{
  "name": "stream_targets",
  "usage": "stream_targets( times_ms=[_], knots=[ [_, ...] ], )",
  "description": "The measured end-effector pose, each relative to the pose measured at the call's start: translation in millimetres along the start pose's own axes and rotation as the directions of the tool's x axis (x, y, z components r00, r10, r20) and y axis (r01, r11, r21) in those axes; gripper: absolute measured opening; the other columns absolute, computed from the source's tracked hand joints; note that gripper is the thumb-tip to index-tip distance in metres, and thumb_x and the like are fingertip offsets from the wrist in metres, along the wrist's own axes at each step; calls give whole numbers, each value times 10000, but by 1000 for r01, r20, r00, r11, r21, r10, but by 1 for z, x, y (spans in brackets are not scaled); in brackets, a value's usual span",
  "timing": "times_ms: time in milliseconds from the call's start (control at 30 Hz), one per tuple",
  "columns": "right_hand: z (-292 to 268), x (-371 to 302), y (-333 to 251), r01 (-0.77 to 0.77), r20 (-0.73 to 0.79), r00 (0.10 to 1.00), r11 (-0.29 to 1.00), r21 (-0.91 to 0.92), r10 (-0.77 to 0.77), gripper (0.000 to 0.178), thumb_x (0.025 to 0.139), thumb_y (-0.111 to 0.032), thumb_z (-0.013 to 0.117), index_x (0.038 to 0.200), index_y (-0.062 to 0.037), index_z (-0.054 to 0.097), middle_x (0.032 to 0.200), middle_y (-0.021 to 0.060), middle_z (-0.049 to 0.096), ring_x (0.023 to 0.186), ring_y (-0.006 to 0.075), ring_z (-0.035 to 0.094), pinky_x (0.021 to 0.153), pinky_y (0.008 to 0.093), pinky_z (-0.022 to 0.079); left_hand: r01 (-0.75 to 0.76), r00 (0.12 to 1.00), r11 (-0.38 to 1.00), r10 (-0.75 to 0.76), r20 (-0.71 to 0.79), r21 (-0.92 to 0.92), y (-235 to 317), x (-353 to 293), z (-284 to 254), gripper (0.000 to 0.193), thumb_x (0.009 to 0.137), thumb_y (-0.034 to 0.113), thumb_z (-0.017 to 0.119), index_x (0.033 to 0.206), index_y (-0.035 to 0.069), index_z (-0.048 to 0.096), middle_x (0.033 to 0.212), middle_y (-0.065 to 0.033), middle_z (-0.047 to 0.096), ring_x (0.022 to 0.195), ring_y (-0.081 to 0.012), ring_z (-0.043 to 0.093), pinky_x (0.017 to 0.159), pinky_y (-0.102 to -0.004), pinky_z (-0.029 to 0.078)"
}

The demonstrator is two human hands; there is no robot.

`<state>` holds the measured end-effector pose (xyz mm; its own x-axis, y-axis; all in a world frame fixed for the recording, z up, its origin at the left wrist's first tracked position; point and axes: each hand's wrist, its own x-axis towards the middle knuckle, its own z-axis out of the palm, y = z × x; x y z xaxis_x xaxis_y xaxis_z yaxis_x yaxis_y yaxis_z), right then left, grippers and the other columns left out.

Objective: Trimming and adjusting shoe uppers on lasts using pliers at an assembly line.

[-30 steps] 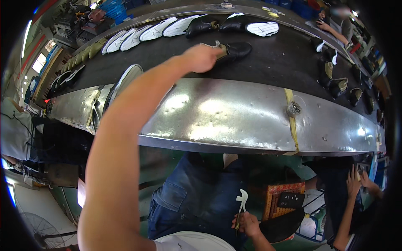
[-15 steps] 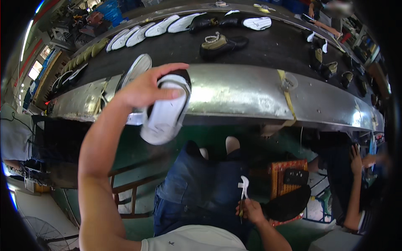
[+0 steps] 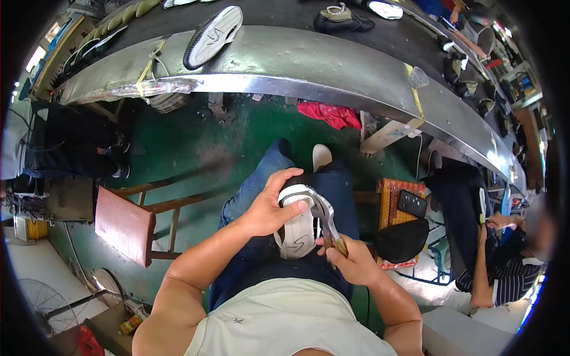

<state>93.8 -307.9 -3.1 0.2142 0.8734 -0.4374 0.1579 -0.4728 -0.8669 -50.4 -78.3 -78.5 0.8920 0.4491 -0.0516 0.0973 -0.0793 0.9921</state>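
Your left hand (image 3: 267, 207) grips the white-soled shoe (image 3: 297, 234), sole up over your blue jeans (image 3: 243, 202), thumb across its ribbing; your right hand (image 3: 355, 261) is closed round the curved metal tool (image 3: 325, 215), head at the sole's edge, contact unclear. Judged step: edge work, calling next for a steady left hold. Beyond: dented, shiny metal-edged table (image 3: 285, 56), a second shoe (image 3: 217, 37) lying tilted.

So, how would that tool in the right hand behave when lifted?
The tool likely won't bend: it looks metal. That probably makes it heavy for its size, too. Its curved shape might make it rock when laid down.
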Motion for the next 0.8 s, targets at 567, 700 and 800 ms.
stream_targets(
  times_ms=[567,700,800],
  knots=[
    [-11,70,30,144,-10,988,926,-348,-157,244,977,-175,633,1102,32,603,915,202,687,778,371,687,713,433,539,-222,974,975,222,-31,12,-30,12,-21,436,1009,105,587,1427,26,489,1505,-162,456,1428,-286,418,1183,-389,301],
    [13,92,64,357,-194,845,797,-488,-498,257,944,-160,671,1124,10,604,997,212,679,894,418,668,764,474,544,-223,975,974,222,-24,-43,-36,20,-24,436,985,48,599,1411,33,509,1511,-155,453,1432,-273,414,1180,-382,304],
    [15,76,47,217,-194,916,839,-499,-352,272,950,-173,665,1136,10,587,1004,205,670,869,417,663,759,483,543,-189,982,980,190,-2,-63,-27,18,-26,466,958,20,620,1411,35,515,1522,-152,443,1437,-269,406,1181,-380,300]
  ],
)
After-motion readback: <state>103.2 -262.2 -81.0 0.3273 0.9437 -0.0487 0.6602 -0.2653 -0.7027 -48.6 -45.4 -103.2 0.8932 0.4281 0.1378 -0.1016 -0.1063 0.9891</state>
